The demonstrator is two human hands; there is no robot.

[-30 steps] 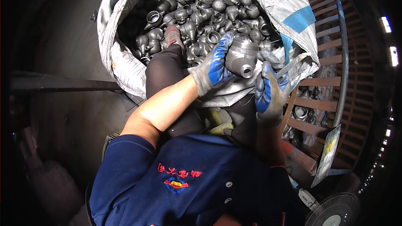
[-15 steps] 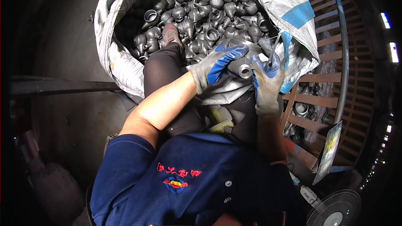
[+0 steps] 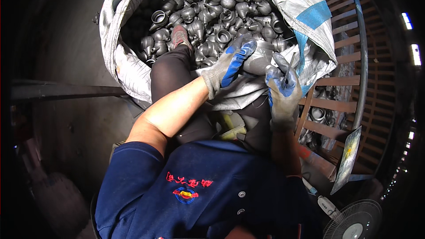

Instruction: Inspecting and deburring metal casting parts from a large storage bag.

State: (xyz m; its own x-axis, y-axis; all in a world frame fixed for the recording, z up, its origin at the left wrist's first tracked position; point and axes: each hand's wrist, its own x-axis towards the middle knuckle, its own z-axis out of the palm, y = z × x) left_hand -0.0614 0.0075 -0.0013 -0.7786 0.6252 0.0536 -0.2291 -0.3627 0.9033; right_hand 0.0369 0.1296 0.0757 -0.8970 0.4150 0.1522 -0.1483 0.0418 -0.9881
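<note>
My left hand (image 3: pixel 231 65), in a grey glove with a blue coated palm, is closed on the side of a grey bulb-shaped part (image 3: pixel 260 56). This part has a ribbed, thread-like neck pointing away from me. Just right of it, my right hand (image 3: pixel 283 89), gloved alike, grips a thin grey metal hand tool (image 3: pixel 290 65) that slants upward; its exact kind is unclear. Both hands work over the near edge of a large white woven bag (image 3: pixel 128 73), filled with many similar grey parts (image 3: pixel 212 15).
My left leg reaches into the bag, its reddish shoe (image 3: pixel 180 35) resting among the parts. A slatted brown metal rack (image 3: pixel 336 106) stands at the right, with more parts inside. At lower right is a fan (image 3: pixel 354 228). A dark bar (image 3: pixel 66 90) runs in from the left.
The bulb-shaped part has turned in my left hand: its round open end faced me before and is now out of sight. My right hand has moved slightly away, and its tool shows more clearly.
</note>
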